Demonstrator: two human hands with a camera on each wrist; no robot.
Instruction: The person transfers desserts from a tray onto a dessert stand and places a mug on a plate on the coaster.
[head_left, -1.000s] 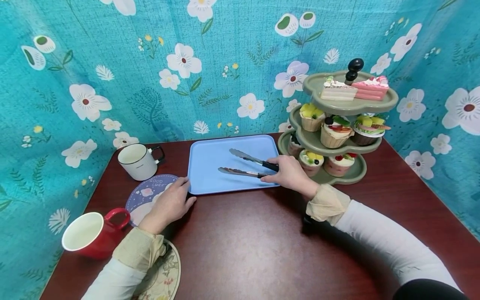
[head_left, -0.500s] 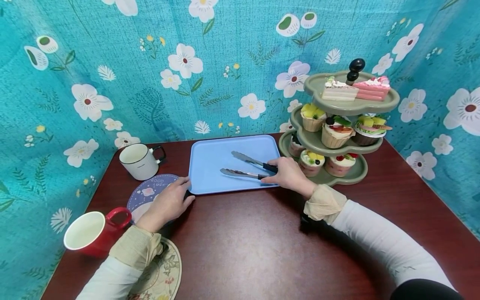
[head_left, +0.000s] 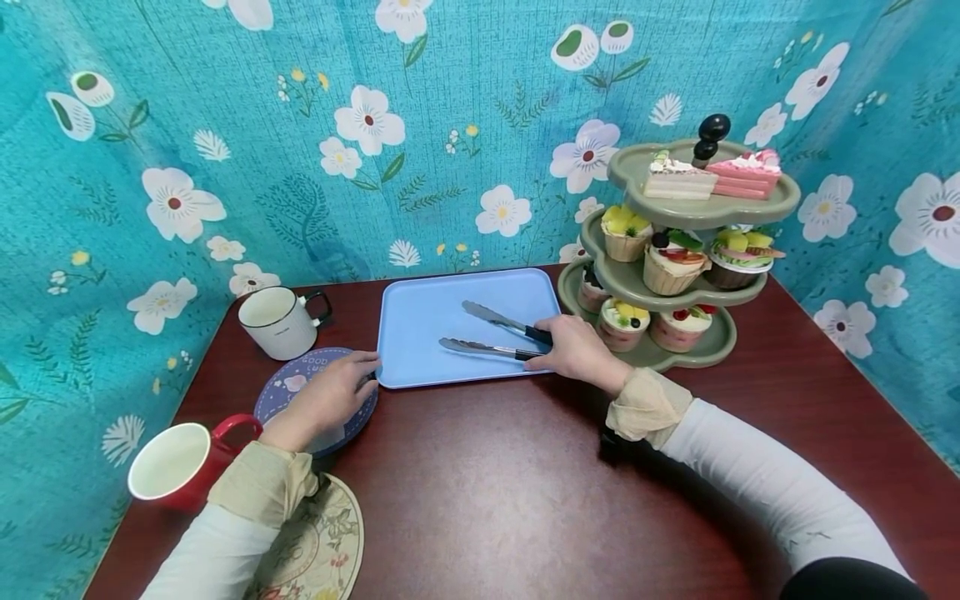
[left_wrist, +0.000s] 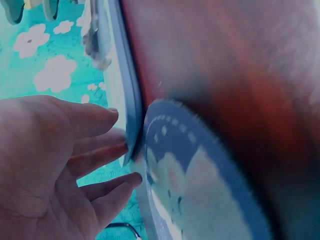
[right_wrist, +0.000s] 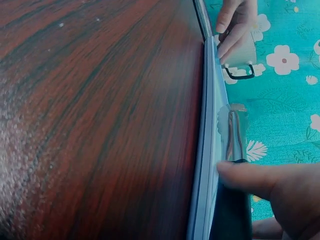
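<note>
My right hand (head_left: 577,350) grips a pair of metal tongs (head_left: 491,314) by the black handles, thumb on one and fingers on the other. Their scalloped tips are spread apart over the blue tray (head_left: 412,333). In the right wrist view, my thumb presses along the tongs' black handle (right_wrist: 231,210) beside the tray's rim. My left hand (head_left: 333,400) hovers over a round purple mat (head_left: 300,383) with a planet drawing. Its fingertips lie right at the tray's left rim, and in the left wrist view the fingers are loosely extended with nothing between them.
A green three-tier stand (head_left: 675,215) with cake slices and cupcakes rises behind my right hand. On the left are a white mug (head_left: 281,329), a red mug (head_left: 183,467) and a floral round mat (head_left: 330,533) under my left forearm. A flowered curtain (head_left: 450,125) closes the back.
My left hand has drawn slightly left, its thumb moving back from the tray's front corner and uncovering more of the purple mat. My right hand and the tongs stay nearly still.
</note>
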